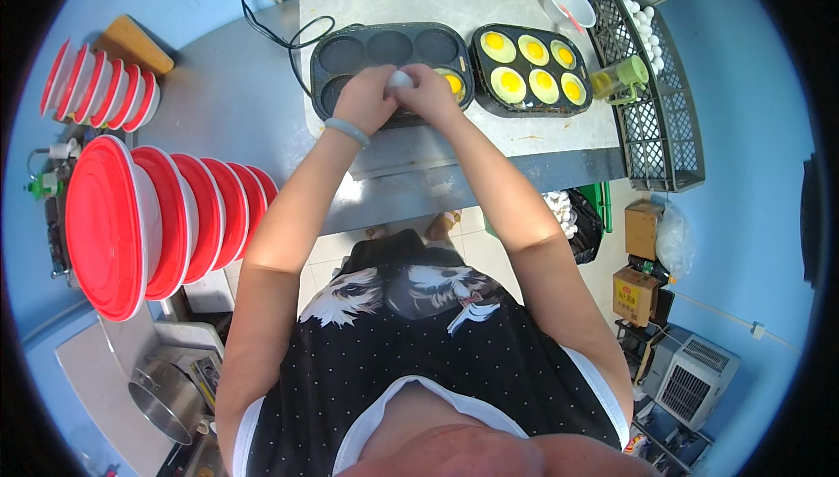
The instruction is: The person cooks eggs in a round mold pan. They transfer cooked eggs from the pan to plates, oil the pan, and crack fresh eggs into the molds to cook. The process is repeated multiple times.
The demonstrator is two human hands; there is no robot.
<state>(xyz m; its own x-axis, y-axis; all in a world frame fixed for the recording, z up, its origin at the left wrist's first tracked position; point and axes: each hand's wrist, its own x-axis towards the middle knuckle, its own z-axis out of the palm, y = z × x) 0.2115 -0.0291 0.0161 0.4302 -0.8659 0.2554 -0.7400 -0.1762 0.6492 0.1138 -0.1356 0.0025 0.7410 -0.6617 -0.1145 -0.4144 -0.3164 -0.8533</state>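
Between my left hand and my right hand is a white-shelled egg, gripped by the fingers of both. They hold it over the front row of a black electric egg pan with round wells. One raw egg with a yellow yolk lies in its front right well, partly behind my right hand. The back wells look bare, and the front middle well is hidden by my hands. To the right, a second black pan has an egg in every well, yolks up.
A dark plastic crate with white eggs stands at the right end. Near it are an oil jug and a white bowl. Black cords run left of the pan. Red-lidded tubs stack at left. A bin bag holds eggshells.
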